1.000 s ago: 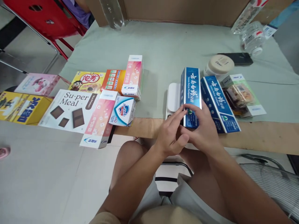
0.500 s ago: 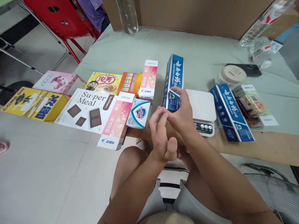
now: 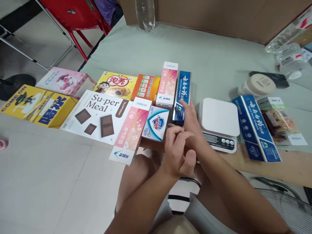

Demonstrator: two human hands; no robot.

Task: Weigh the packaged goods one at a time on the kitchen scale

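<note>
My right hand (image 3: 192, 125) is closed on the near end of a blue toothpaste box (image 3: 184, 87). The box lies on the green cloth between a pink box (image 3: 168, 83) and a white kitchen scale (image 3: 219, 117). Just behind the right hand, my left hand (image 3: 177, 151) has loosely bent fingers and holds nothing; its fingertips are close to the box's near end. A white and blue soap box (image 3: 156, 123) sits directly left of both hands. A second blue toothpaste box (image 3: 255, 128) lies right of the scale.
Flat boxes line the table's left part: a Su-per Meal box (image 3: 97, 113), a long pink box (image 3: 130, 133), a yellow box (image 3: 36, 105) and an orange box (image 3: 146, 86). A Dove jar (image 3: 257, 85), a snack pack (image 3: 280, 120) and water bottles (image 3: 290, 61) stand right. A red chair (image 3: 73, 13) is far left.
My right hand carried the blue toothpaste box from the scale leftward and set it down beside the pink box. The left hand let go of it and stayed close behind.
</note>
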